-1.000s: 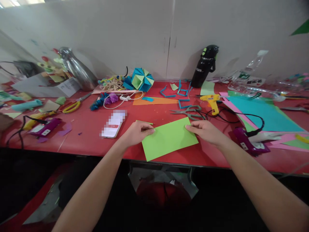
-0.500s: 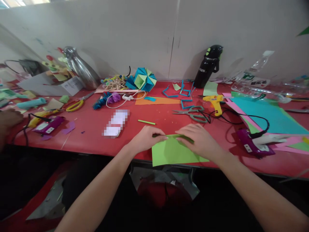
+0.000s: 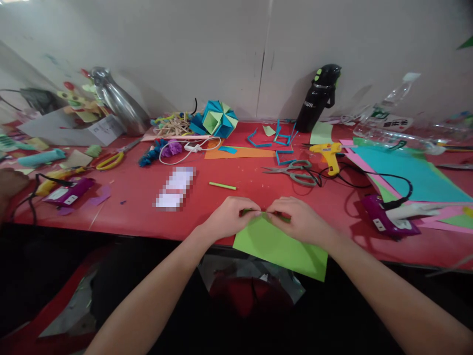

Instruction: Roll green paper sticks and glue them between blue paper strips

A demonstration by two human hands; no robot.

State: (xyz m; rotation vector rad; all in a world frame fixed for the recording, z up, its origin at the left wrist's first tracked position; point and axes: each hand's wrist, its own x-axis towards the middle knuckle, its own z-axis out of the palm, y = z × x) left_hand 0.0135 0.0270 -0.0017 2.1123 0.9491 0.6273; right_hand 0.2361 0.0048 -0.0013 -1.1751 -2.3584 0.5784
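Observation:
A sheet of bright green paper (image 3: 284, 249) lies at the table's front edge, its lower right corner hanging over. My left hand (image 3: 236, 213) pinches the far edge of the paper between thumb and fingers. Close beside it, my right hand (image 3: 295, 219) pinches the same edge, the fingertips of both hands nearly meeting. The pinched edge looks curled or folded, though the fingers partly hide it. Just beyond my left hand lies a thin green paper roll (image 3: 222, 186). Grey-handled scissors (image 3: 295, 171) rest beyond my right hand.
A yellow glue gun (image 3: 328, 155) and a purple power strip (image 3: 388, 217) with black cable are at right, by stacked coloured paper (image 3: 414, 172). A black bottle (image 3: 320, 98) stands behind. At left are a blurred-out rectangle (image 3: 175, 188), another power strip (image 3: 69, 191) and another person's hand (image 3: 13, 182).
My hands have come closer together along the paper's far edge. The sheet has shifted toward me and turned, its right corner now past the table edge.

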